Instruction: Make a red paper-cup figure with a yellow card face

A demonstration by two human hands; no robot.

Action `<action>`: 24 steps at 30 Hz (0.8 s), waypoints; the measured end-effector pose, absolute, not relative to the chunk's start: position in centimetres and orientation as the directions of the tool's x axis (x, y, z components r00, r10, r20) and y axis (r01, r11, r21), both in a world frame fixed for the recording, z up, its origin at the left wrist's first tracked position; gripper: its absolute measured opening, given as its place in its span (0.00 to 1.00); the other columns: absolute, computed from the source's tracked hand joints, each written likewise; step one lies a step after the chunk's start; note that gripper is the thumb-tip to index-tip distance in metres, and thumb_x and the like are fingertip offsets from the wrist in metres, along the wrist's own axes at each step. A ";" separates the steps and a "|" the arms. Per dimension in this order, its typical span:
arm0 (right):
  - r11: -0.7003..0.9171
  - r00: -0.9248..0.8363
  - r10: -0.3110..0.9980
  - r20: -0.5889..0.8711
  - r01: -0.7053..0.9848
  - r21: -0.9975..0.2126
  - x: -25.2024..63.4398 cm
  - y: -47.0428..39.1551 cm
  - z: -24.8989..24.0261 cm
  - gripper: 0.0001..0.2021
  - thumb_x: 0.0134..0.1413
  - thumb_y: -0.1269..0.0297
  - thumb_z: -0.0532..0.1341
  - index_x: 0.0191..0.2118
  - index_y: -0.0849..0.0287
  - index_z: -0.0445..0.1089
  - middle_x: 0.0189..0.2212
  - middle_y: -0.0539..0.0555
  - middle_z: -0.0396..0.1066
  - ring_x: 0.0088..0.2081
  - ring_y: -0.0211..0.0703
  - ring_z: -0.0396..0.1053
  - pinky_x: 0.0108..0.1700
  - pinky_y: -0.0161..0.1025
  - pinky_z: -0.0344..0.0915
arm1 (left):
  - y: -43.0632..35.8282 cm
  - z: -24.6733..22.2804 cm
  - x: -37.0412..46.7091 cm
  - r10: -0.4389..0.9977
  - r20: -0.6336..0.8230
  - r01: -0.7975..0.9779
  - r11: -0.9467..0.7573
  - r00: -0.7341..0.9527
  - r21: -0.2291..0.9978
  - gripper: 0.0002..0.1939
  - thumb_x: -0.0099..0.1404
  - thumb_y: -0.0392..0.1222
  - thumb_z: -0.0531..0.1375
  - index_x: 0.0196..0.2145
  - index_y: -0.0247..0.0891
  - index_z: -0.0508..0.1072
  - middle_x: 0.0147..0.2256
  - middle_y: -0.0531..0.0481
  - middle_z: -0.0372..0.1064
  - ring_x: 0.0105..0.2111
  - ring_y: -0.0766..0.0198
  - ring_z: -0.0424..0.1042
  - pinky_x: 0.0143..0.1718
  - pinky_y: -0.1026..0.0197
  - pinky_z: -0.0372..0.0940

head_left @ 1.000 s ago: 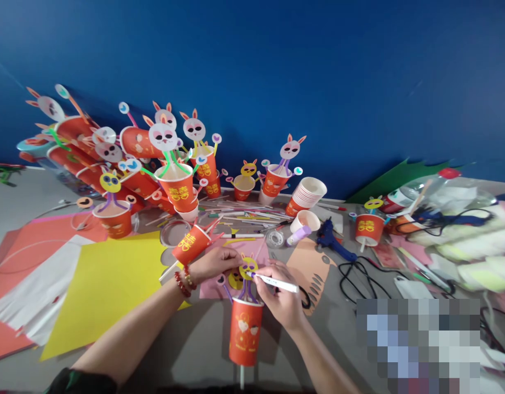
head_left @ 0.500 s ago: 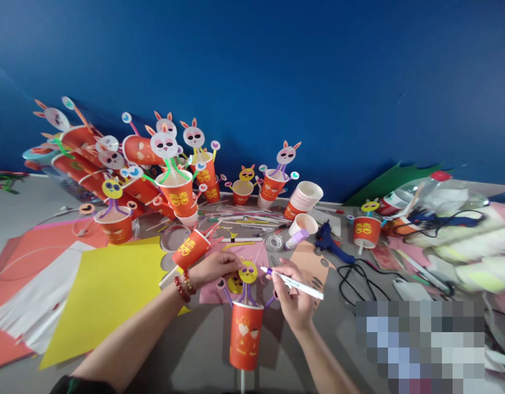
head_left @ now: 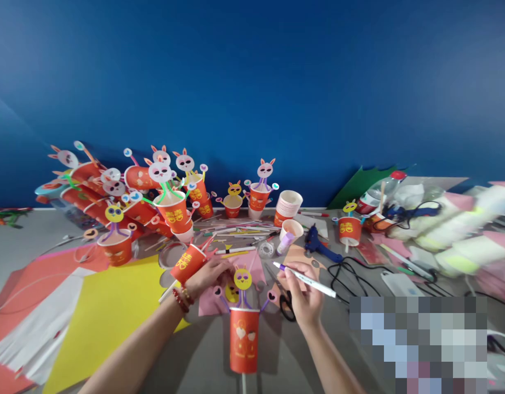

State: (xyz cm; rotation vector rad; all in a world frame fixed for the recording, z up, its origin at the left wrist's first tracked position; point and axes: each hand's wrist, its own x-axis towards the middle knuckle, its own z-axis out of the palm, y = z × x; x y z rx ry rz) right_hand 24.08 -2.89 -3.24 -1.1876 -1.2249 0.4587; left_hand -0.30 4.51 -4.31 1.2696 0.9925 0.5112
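Observation:
An upright red paper cup [head_left: 244, 340] on a white stick stands in front of me, with purple stems rising from it. On these stems is a yellow rabbit face [head_left: 243, 279], and pink discs sit at either side. My left hand [head_left: 213, 275], with beaded bracelets at the wrist, has its fingers closed at the left edge of the face. My right hand [head_left: 304, 293] holds a white marker [head_left: 312, 282] with a purple tip, right of the face and apart from it. Behind the cup lies pink paper [head_left: 252, 268].
Decorated red cups [head_left: 170, 210] crowd the back left. Yellow paper [head_left: 108, 323] covers the left side. Black scissors [head_left: 287, 306], a blue glue gun [head_left: 318, 243] with its cable, a cup stack [head_left: 288, 205] and rolled bags [head_left: 474, 254] are rightward.
My right hand has drawn the marker away from the yellow face, to the right. The camera view has shifted, and the scissors now show beside my right hand.

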 end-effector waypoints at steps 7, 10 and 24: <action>0.342 0.276 0.859 0.431 0.316 -0.885 25.2 -5.0 -0.9 0.09 0.61 0.58 0.61 0.38 0.58 0.70 0.27 0.54 0.75 0.29 0.45 0.76 0.32 0.37 0.74 | 4.1 -1.7 -0.6 0.832 -0.260 0.226 0.167 0.489 0.960 0.19 0.66 0.59 0.55 0.34 0.39 0.68 0.28 0.52 0.70 0.21 0.68 0.65 0.23 0.64 0.61; 0.310 0.252 0.887 0.386 0.292 -0.905 25.6 -6.2 -1.5 0.09 0.62 0.58 0.61 0.39 0.58 0.70 0.28 0.54 0.75 0.30 0.46 0.76 0.31 0.37 0.73 | 3.8 -1.2 -0.9 0.866 -0.205 0.269 0.086 0.455 0.959 0.17 0.65 0.57 0.57 0.37 0.40 0.66 0.28 0.53 0.70 0.20 0.66 0.66 0.23 0.63 0.63; 0.260 0.333 0.883 0.331 0.242 -0.935 26.7 -9.3 -3.7 0.10 0.60 0.57 0.62 0.39 0.58 0.70 0.25 0.54 0.75 0.27 0.47 0.75 0.29 0.38 0.72 | -1.3 2.7 -3.6 0.916 0.077 0.585 -0.314 0.394 0.748 0.11 0.71 0.48 0.53 0.41 0.42 0.71 0.39 0.46 0.74 0.38 0.56 0.72 0.38 0.59 0.65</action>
